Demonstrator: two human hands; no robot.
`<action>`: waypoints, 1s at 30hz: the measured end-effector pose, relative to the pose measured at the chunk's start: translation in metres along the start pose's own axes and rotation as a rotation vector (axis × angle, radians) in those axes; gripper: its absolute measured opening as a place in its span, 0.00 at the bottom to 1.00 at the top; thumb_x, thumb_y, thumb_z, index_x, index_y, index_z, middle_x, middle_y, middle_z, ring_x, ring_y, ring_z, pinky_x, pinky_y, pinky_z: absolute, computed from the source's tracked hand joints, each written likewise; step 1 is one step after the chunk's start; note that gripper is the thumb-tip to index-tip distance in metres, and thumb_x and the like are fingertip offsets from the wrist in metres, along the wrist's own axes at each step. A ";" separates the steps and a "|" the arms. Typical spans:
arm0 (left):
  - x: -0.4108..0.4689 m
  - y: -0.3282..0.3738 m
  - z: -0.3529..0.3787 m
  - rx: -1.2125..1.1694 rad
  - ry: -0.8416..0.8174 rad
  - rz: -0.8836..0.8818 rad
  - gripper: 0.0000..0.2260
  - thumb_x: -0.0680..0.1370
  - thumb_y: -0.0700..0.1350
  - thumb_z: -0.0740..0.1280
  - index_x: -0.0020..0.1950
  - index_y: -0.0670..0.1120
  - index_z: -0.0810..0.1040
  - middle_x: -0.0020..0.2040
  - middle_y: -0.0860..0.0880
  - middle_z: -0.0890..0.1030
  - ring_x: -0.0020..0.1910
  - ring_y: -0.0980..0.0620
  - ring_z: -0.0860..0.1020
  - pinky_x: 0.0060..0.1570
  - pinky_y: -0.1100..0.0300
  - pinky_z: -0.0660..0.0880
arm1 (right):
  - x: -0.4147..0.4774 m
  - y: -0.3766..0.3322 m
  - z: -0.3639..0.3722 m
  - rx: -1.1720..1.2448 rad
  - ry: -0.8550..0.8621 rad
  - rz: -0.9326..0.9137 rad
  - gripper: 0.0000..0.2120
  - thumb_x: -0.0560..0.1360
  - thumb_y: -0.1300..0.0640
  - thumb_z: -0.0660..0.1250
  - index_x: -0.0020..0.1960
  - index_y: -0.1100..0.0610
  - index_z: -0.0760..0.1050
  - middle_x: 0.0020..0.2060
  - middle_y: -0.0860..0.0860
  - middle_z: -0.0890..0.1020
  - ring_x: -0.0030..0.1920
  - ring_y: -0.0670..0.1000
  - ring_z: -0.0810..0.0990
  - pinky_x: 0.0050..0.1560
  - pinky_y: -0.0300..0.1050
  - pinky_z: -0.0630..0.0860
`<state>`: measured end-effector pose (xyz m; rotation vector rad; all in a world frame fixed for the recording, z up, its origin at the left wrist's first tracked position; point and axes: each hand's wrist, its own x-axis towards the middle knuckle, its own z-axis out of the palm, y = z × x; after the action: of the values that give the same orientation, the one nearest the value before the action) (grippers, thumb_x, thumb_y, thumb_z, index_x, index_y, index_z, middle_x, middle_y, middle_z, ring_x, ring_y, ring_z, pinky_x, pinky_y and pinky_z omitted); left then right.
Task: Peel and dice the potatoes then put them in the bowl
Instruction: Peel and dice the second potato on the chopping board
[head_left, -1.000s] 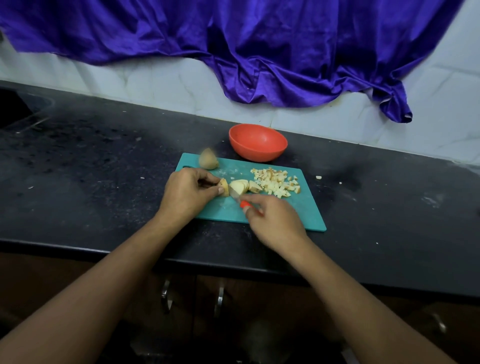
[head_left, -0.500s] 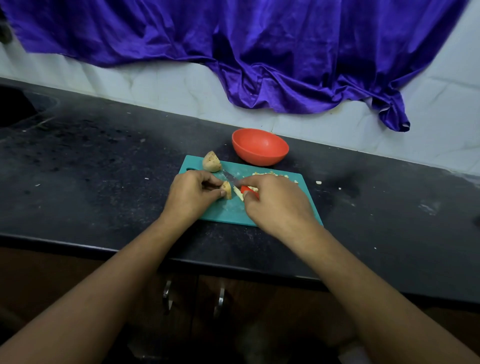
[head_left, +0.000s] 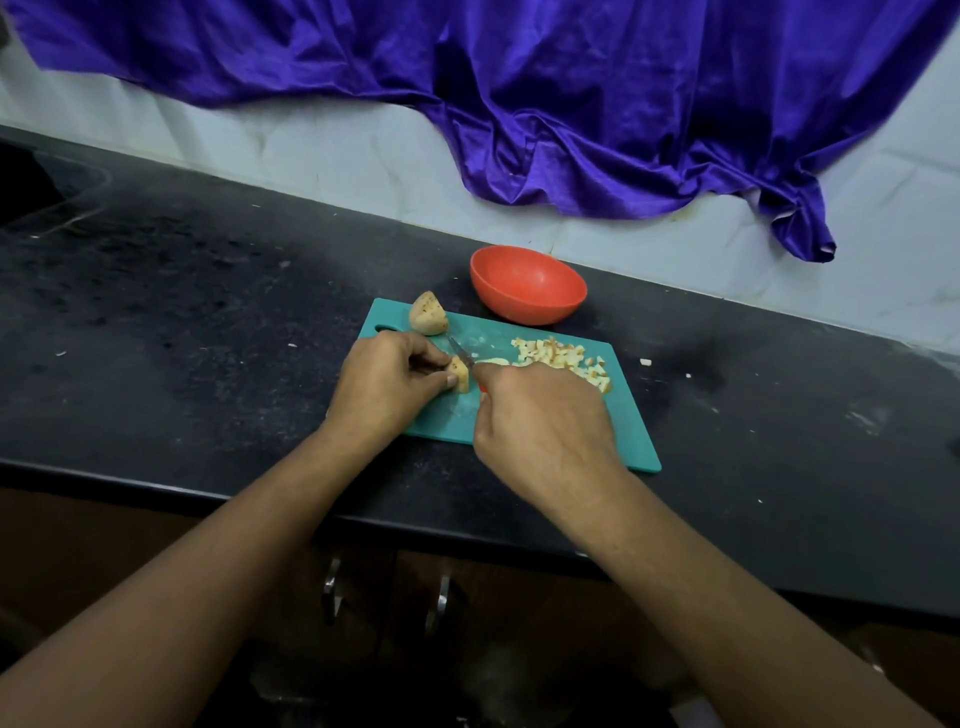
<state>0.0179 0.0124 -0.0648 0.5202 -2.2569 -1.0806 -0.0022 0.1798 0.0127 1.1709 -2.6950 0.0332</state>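
Potato piece (head_left: 460, 373), pinched in our left hand (head_left: 387, 387), lies just left of the knife (head_left: 460, 351). Our right hand (head_left: 540, 415) grips its handle.

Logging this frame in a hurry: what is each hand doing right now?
Left hand: pinching a potato piece on the cutting board.
Right hand: closed around the knife.

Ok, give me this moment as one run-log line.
phase: dicing | left hand: holds potato piece | right hand: grips knife, cutting | diced pile: on cutting board | bowl: empty
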 end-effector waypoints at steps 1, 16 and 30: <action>0.000 0.000 0.000 0.003 -0.001 0.003 0.08 0.72 0.44 0.80 0.49 0.50 0.87 0.42 0.60 0.84 0.42 0.65 0.82 0.52 0.64 0.80 | 0.002 0.000 0.002 0.005 -0.005 0.004 0.16 0.82 0.52 0.60 0.68 0.48 0.75 0.45 0.50 0.77 0.42 0.53 0.70 0.39 0.48 0.65; 0.002 -0.003 0.001 0.032 0.009 0.025 0.09 0.72 0.45 0.80 0.50 0.49 0.88 0.44 0.58 0.86 0.43 0.66 0.82 0.51 0.68 0.79 | 0.001 0.009 0.048 0.138 0.005 0.015 0.23 0.84 0.52 0.57 0.78 0.45 0.65 0.42 0.50 0.79 0.46 0.54 0.80 0.40 0.50 0.72; 0.000 -0.001 0.000 0.022 -0.001 0.009 0.08 0.72 0.44 0.80 0.50 0.50 0.87 0.43 0.58 0.86 0.41 0.65 0.83 0.53 0.61 0.81 | -0.003 0.049 0.033 0.737 0.006 0.219 0.15 0.82 0.50 0.65 0.68 0.43 0.79 0.38 0.40 0.83 0.36 0.43 0.79 0.40 0.45 0.78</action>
<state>0.0174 0.0120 -0.0654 0.5183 -2.2717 -1.0530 -0.0415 0.2120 -0.0170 0.9924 -2.8624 1.1359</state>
